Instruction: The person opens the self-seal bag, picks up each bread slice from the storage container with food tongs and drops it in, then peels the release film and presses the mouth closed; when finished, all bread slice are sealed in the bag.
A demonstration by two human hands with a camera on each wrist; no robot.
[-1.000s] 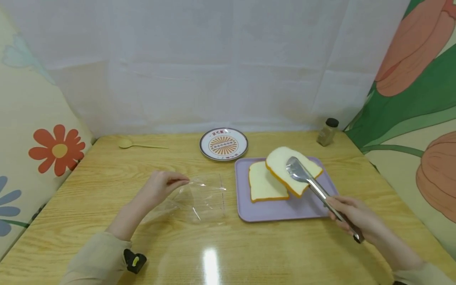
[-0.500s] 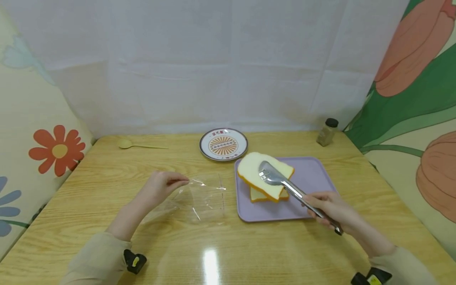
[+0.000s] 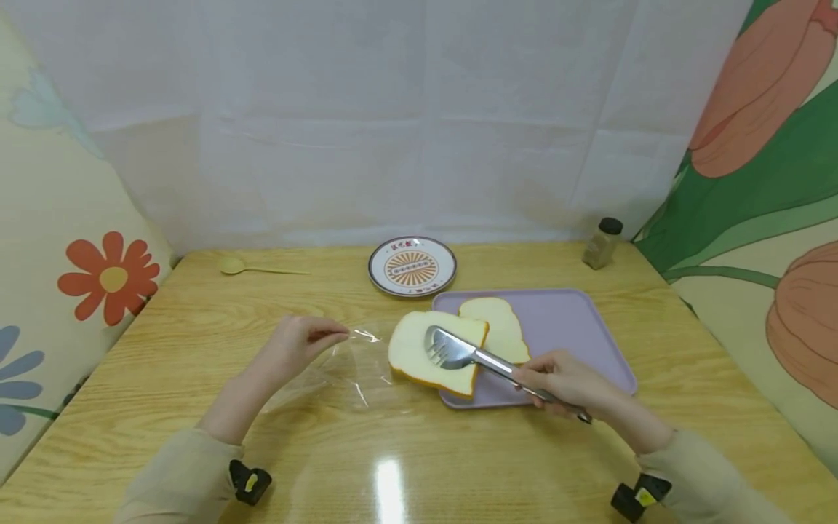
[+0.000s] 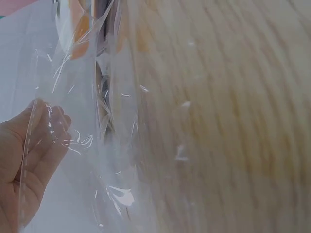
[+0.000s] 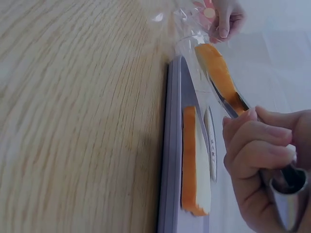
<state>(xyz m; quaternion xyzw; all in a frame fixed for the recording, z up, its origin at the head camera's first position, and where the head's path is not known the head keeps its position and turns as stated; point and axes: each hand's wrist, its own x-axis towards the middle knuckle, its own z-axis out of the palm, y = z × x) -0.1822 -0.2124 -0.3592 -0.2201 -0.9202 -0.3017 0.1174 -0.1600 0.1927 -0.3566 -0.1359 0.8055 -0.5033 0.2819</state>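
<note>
Silver metal tongs (image 3: 484, 357), gripped in our right hand (image 3: 563, 382), hold one white, orange-crusted bread slice (image 3: 409, 342) mostly outside the clear plastic bag (image 3: 356, 371) our left hand (image 3: 297, 342) pinches; another slice (image 3: 503, 327) lies unbagged on the purple tray (image 3: 559, 316).

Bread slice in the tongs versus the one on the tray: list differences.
The held slice is clamped in tongs; the lower slice lies on the tray. The held slice is raised, jutting past the tray's left edge; the lower slice sits within it. Both have orange crusts.
</note>
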